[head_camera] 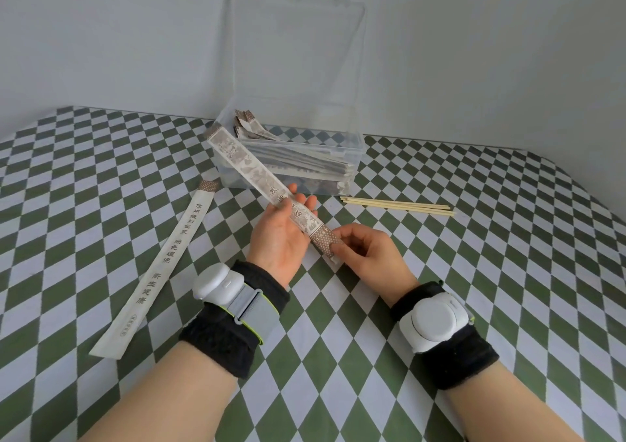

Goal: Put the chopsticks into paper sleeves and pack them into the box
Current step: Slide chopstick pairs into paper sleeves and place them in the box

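Paper sleeve (244, 161) — left hand (281, 238) holding, right hand (369, 252) pinching its end.

Green/white diamond-check cloth (474, 272) covers table; plain grey wall (101, 35) behind; white pod (213, 282), black band (220, 343) per wrist.

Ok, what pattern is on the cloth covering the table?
Green and white diamond checks on the tablecloth, clearest in the head view.

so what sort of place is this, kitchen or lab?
Probably a staged indoor recording table, not a real kitchen: a checked tablecloth against a bare wall, white sensors strapped on both wrists, and only a clear box, chopsticks and paper sleeves laid out.
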`<state>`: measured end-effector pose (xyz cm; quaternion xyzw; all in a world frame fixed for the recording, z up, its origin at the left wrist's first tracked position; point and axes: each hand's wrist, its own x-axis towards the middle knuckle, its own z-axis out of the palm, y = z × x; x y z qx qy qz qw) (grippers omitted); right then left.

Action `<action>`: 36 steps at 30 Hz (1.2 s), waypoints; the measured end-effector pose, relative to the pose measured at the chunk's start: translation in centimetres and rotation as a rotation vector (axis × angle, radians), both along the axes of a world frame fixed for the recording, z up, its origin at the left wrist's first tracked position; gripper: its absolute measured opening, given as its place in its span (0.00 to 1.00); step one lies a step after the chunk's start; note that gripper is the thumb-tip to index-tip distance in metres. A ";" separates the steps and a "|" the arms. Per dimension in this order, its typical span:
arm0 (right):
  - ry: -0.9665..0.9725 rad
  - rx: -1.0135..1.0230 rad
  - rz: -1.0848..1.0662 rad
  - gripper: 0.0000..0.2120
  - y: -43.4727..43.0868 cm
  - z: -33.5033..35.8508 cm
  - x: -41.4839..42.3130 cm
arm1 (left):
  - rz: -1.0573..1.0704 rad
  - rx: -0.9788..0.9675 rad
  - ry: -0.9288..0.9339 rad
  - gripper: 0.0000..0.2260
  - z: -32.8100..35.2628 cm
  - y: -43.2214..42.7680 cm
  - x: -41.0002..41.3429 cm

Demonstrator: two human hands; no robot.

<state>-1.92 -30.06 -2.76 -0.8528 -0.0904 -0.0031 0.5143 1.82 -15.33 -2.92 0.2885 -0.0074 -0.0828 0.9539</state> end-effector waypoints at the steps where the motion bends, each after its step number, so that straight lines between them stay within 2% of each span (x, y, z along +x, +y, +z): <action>1: 0.000 -0.001 0.007 0.07 0.0 0.0 0.0 | 0.009 -0.005 -0.003 0.09 -0.1 0.1 0.1; 9: -0.022 0.016 0.001 0.10 0.1 0.2 0.1 | 0.056 -0.047 0.013 0.08 0.0 0.3 0.1; 17: 0.033 0.071 -0.095 0.04 0.2 0.4 0.1 | 0.027 -0.102 0.057 0.08 0.5 0.1 -0.3; 23: 0.036 0.040 -0.154 0.07 0.2 0.4 0.3 | -0.105 -0.065 0.102 0.08 0.6 -0.3 -0.6; 27: 0.033 -0.002 -0.162 0.06 0.4 0.3 0.3 | -0.074 -0.060 0.146 0.07 0.5 -0.2 -0.4; 29: -0.021 -0.087 -0.164 0.06 0.0 0.5 0.6 | -0.021 -0.079 0.173 0.06 0.4 0.1 -0.1; 33: -0.216 -0.462 -0.284 0.07 -3.4 1.0 3.7 | 0.074 -0.129 0.248 0.06 -0.2 0.5 0.6; 36: -0.186 -0.740 -0.322 0.09 -6.7 1.1 6.1 | 0.094 -0.144 0.273 0.06 -0.4 0.5 0.7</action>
